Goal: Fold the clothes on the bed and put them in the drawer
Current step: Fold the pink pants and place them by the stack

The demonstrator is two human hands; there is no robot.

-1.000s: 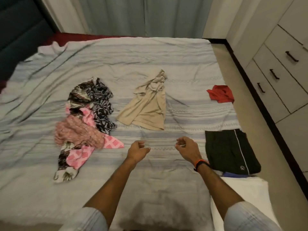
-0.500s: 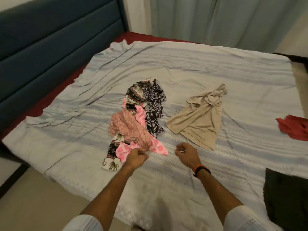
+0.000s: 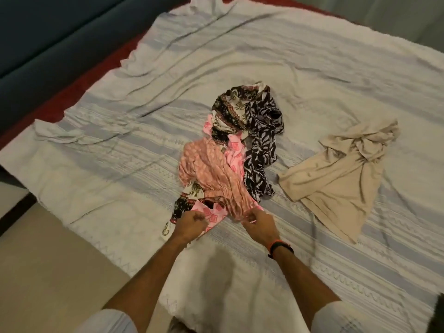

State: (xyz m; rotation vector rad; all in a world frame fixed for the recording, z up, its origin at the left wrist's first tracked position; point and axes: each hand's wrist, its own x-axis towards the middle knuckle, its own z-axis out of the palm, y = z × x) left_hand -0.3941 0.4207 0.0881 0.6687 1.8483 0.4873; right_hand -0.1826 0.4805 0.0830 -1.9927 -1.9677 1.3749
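Observation:
A tangled heap of clothes lies mid-bed: a salmon patterned garment [image 3: 211, 174], a bright pink printed piece [image 3: 217, 216], an elephant-print cloth [image 3: 230, 109] and a black-and-white leaf-print piece [image 3: 260, 140]. My left hand [image 3: 191, 223] is curled at the pink piece's near edge. My right hand [image 3: 260, 224] pinches the near end of the heap, where the salmon garment and pink piece meet. A crumpled beige top [image 3: 336, 179] lies apart to the right.
The bed is covered by a wrinkled grey-and-blue striped sheet [image 3: 120, 145]. A dark blue headboard [image 3: 48, 39] runs along the upper left, with the red mattress edge [image 3: 79, 90] beside it. Beige floor [image 3: 48, 272] shows at lower left. A dark garment corner [image 3: 439, 308] peeks in at the right edge.
The view has swung left, so the drawers, red cloth and black shorts left the frame. Both hands moved from the bare sheet to the near end of the clothes heap.

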